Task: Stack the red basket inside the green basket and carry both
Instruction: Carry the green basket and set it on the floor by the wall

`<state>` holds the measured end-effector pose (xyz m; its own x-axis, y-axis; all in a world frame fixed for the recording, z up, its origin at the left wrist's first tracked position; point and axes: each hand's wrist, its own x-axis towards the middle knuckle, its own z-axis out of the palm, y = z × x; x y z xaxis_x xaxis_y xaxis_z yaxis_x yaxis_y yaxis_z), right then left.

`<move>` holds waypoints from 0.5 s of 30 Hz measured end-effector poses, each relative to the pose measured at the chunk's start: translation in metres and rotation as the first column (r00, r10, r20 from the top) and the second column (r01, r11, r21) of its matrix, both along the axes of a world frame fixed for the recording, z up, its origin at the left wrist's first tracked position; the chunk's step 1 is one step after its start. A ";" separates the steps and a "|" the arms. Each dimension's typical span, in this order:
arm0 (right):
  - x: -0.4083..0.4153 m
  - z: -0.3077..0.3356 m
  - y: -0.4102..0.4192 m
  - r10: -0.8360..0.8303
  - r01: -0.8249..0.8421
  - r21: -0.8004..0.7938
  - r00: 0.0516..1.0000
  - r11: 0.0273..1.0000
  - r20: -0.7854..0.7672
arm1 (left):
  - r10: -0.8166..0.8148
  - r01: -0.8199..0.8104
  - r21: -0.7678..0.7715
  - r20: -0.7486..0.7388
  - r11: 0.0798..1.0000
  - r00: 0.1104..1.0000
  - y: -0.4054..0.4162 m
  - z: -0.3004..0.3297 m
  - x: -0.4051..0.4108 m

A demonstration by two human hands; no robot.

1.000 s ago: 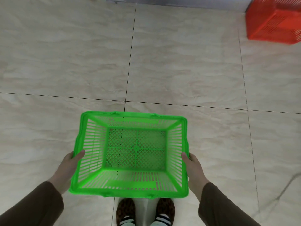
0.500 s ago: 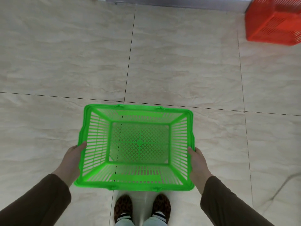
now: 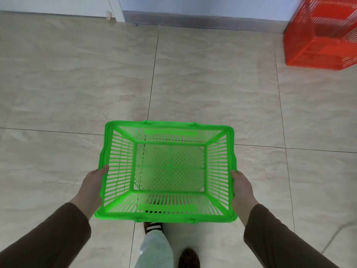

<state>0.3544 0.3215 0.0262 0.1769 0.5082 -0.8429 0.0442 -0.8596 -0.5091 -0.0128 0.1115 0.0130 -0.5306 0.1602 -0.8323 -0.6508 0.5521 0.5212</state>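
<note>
An empty green basket (image 3: 222, 167) with slotted walls hangs in front of me above the floor, mouth up. My left hand (image 3: 91, 185) grips its left rim and my right hand (image 3: 242, 187) grips its right rim. The red basket (image 3: 320, 33) stands on the floor at the far right by the wall, partly cut off by the frame edge.
Beige floor tiles (image 3: 212, 84) stretch between me and the wall (image 3: 212, 6) at the back. A white door frame (image 3: 117, 8) stands at the back left. My own legs and feet (image 3: 154, 246) show below the basket, one foot stepping forward.
I have walked forward: the wall and the red basket are closer and larger. The green basket stays held in both hands, a little higher in view.
</note>
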 end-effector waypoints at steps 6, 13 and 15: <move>-0.025 0.000 0.037 -0.033 0.033 -0.002 0.999 0.999 0.015 | -0.008 0.009 -0.010 0.035 1.000 0.999 0.047 -0.003 -0.032; -0.051 0.004 0.081 -0.072 0.072 0.017 0.997 0.997 0.031 | -0.074 0.075 -0.018 0.019 0.997 0.997 0.110 0.010 -0.064; -0.057 0.004 0.095 -0.075 0.074 0.015 0.996 0.997 0.040 | -0.098 0.099 -0.023 0.026 0.995 0.995 0.127 0.011 -0.071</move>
<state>0.2977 0.4168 0.0301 0.2489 0.5037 -0.8272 0.0012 -0.8543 -0.5198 -0.0834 0.2385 0.0236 -0.4927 0.1901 -0.8492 -0.6051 0.6265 0.4913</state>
